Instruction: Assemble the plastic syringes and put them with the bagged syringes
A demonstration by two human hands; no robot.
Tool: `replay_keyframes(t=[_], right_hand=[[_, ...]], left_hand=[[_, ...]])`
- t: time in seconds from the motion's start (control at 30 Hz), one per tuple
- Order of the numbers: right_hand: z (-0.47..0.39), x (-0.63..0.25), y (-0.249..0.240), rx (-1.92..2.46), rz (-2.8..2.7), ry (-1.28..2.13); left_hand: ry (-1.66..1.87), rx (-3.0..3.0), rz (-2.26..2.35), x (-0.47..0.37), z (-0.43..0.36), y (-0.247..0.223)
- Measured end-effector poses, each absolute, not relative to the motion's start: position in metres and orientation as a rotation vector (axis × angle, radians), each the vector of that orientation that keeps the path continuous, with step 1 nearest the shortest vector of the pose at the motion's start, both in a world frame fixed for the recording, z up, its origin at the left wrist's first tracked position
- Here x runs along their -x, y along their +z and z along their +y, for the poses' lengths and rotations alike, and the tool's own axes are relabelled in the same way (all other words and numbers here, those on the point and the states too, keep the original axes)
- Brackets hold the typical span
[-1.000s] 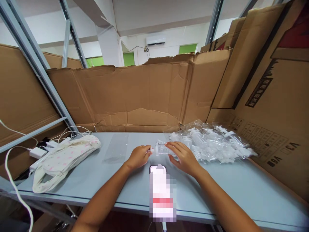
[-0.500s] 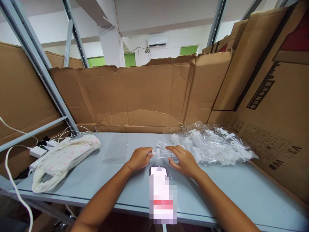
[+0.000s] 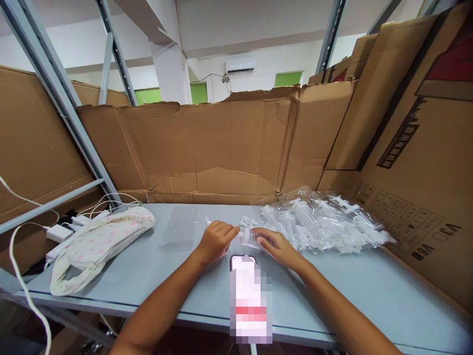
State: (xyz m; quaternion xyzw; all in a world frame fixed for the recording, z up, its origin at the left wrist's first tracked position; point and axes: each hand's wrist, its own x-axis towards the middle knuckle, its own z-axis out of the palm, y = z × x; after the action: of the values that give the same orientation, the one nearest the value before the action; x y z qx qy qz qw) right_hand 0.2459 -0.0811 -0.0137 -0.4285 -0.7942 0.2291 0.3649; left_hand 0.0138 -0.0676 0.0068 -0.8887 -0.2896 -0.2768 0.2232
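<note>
Head camera looks forward and down, close over the table [image 3: 369, 291].

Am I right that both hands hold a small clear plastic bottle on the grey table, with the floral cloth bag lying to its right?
Not quite: the head view shows the floral cloth bag lying left of the small clear plastic bottle; the rest stands.

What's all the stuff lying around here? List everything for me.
small bottle: one, clear plastic, held between both hands above the table.
pile of bagged bottles: one heap, clear and white, table's right side.
empty plastic bag: one, transparent, flat on table, left of the hands.
phone: one, pale screen, table's near edge.
cloth bag: one, cream with pink dots, table's left.
chargers and cables: several, white, far left.
cardboard sheets: several, brown, walling the table.
table: one, grey.
left hand: at the bottle's cap end.
right hand: gripping the bottle's body.
</note>
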Motion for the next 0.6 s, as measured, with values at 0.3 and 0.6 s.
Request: replay_keyframes(t=[0.3,0.6], right_hand=[[-0.087,-0.246,-0.005,1.066,-1.778,1.315],[-0.087,-0.234,-0.014,1.188,-1.840,1.111]], left_hand=[[-0.789,2.369,-0.615,-0.013,-0.073,0.013],[-0.710,2.393,-0.655,-0.016,-0.069,0.011]])
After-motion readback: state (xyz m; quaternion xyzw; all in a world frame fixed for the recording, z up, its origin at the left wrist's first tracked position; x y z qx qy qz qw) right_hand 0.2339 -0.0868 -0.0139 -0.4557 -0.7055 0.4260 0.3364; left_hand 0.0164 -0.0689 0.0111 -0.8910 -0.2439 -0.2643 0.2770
